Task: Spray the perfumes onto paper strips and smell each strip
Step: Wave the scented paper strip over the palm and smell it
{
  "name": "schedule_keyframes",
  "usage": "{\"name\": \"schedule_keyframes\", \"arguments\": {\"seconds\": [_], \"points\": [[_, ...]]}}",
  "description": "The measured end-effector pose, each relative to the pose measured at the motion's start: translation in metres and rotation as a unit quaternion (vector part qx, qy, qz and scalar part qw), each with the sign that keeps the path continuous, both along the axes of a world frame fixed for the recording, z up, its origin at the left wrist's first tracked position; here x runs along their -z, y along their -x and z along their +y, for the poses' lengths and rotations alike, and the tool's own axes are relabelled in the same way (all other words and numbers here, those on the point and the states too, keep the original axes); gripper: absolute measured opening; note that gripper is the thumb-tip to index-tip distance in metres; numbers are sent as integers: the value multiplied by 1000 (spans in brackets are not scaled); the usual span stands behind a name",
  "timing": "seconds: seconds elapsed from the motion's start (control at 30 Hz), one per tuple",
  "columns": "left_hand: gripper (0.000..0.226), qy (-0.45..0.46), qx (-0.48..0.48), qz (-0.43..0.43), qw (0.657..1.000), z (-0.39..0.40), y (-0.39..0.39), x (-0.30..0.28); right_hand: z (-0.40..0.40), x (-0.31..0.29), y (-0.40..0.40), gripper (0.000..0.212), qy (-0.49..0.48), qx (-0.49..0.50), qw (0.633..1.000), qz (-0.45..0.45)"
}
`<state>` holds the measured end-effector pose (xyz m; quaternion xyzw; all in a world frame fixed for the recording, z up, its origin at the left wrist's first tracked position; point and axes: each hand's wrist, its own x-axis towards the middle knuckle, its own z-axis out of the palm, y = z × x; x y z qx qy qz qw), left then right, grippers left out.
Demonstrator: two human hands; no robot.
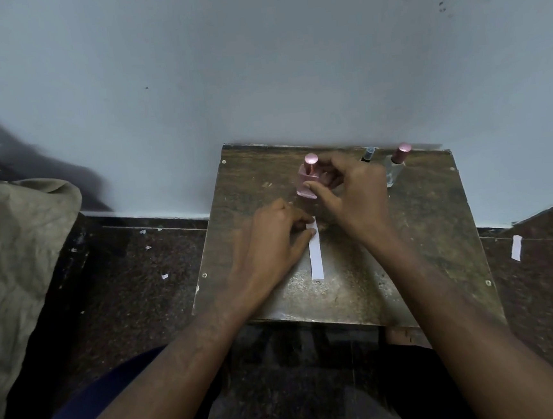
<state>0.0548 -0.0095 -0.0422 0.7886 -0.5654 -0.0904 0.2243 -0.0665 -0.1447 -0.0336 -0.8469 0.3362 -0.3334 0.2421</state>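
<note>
- Right hand (350,189): fingers clamped on pink bottle (307,180), far centre of counter (437,228).
- Left hand (271,240): fingers pinch far end of strip (315,252), flat mid-counter.
- Risk: bottle tips if lifted off-centre; spray misses narrow strip.

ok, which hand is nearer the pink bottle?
Right. The right hand has its fingers around the pink bottle. The left hand sits nearer the person, pinching the paper strip's far end.

Right hand (351,196) holds pink bottle (308,181); left hand (271,240) pinches strip (315,256).
</note>
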Motion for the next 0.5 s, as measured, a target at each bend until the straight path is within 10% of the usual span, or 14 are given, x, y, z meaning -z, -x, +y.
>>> {"name": "schedule_keyframes", "arguments": {"seconds": [0.5], "points": [[41, -67, 17, -17, 997, -26, -29, 9, -9, -7, 20, 33, -9, 52, 996, -68]]}}
